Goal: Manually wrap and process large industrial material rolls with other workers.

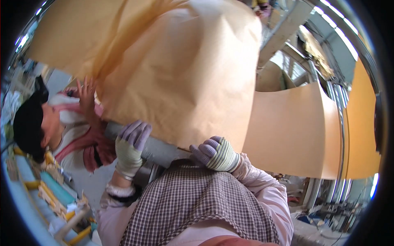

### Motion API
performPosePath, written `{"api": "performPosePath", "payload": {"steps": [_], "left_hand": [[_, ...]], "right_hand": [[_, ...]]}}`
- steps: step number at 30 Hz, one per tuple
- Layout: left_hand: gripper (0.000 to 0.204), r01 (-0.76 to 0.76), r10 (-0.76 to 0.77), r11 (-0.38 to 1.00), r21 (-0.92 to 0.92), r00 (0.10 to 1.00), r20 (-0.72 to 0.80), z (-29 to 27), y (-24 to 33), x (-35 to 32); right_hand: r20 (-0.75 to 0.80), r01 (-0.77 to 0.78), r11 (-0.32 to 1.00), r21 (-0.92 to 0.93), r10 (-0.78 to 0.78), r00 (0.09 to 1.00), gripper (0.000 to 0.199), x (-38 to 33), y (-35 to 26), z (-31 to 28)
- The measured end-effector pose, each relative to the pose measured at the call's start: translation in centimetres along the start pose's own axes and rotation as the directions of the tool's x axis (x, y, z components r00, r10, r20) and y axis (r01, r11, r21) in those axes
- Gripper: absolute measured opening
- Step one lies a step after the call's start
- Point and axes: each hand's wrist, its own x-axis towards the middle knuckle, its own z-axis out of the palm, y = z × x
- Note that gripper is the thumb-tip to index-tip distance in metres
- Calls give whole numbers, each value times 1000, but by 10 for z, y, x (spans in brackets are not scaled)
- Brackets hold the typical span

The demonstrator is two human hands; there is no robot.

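Observation:
A large tan sheet (176,82) fills the upper middle, creased and bulging; I cannot tell whether it is leather or heavy paper. Its near edge lies along a grey bar (158,149) in front of my body. My left hand (133,145), in a pale glove with purple fingers, rests on the bar and the sheet's edge, its fingers stretched out close together. Farther right, my right hand (217,153), in a striped glove with purple fingers, has its fingers curled over the sheet's near edge. The undersides of the fingers are hidden.
At left, a person in a black cap (30,123) holds a bare hand (86,94) up beside the sheet. More tan sheeting (287,131) hangs at right next to shiny metal rails (338,106). Yellow bars (80,235) and clutter lie at lower left.

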Motion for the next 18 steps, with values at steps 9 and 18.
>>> {"api": "performPosePath", "payload": {"steps": [9,18], "left_hand": [[44,-94,102,967,236,994,-23,21,-3,-6],[80,-2,64,990,-139,894,443,-35,6,20]], "right_hand": [[-150,-357,699,-620,341,928,32,-55,67,-125],[-530,-526,-177,-832,-26,848,33,-81,51,-405]]}}
